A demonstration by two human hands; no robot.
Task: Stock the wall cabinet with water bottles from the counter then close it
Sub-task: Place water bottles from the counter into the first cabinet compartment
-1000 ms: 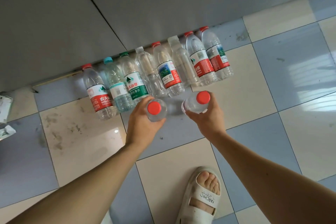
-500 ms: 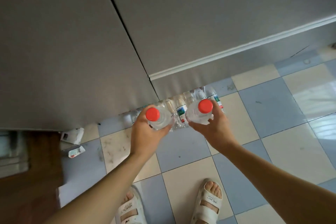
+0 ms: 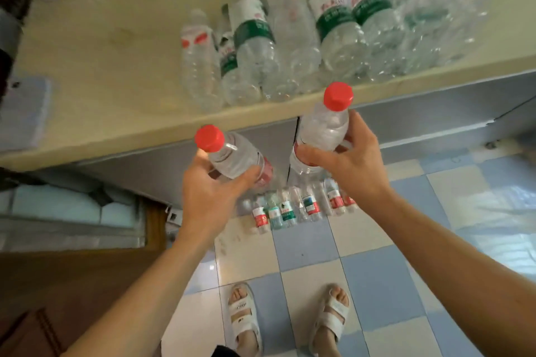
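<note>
Though uncabineted, bottle (image 3: 232, 158) in left hand (image 3: 210, 194).

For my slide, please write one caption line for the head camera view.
Each hand, left and right, grips a red-capped clear plastic water bottle before a beige counter lined with bottles.

Domestic kitchen: beige counter (image 3: 95, 66) over grey base cabinets (image 3: 420, 113), checkered tile floor (image 3: 377, 284), occupant in white sandals (image 3: 243, 316).

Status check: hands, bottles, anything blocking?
Left hand grips one red-capped bottle, right hand another. More bottles on counter. Wall cabinet not in view.
</note>
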